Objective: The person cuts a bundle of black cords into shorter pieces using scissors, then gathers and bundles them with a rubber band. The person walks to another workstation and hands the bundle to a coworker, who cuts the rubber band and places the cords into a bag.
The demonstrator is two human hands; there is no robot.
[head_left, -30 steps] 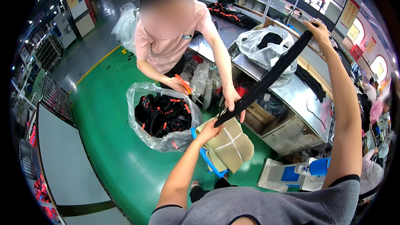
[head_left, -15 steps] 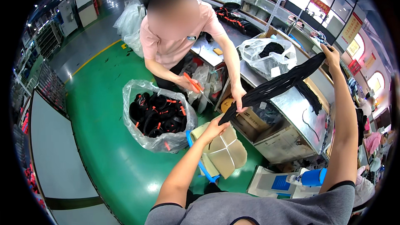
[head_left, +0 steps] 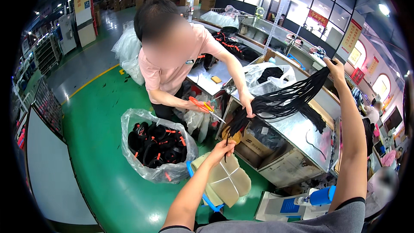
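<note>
A long bundle of thin black cords [head_left: 289, 92] stretches in the air over the bench corner. My right hand [head_left: 335, 70], raised at the right, is closed on its far end. Below the bundle's loose lower ends, my left hand [head_left: 222, 150] pinches a black cord whose tail hangs beneath the fingers. Facing me, a person in a pink shirt [head_left: 172, 80] grips the bundle near its lower end with one hand [head_left: 247, 104]. Orange-handled scissors [head_left: 206, 107] are in that person's other hand, blades pointing toward the cords.
A clear plastic bag [head_left: 194, 146] of black pieces with orange strips stands on the green floor. A padded blue-framed stool [head_left: 228, 179] is below my left hand. The metal-topped bench [head_left: 297, 131] carries another plastic bag [head_left: 282, 71] with black material. A blue-and-white machine [head_left: 293, 205] stands nearby.
My left hand has moved down, away from the bundle's lower end, and the cords there now hang loose and spread. The scissors have moved slightly right. The view has tilted up.
</note>
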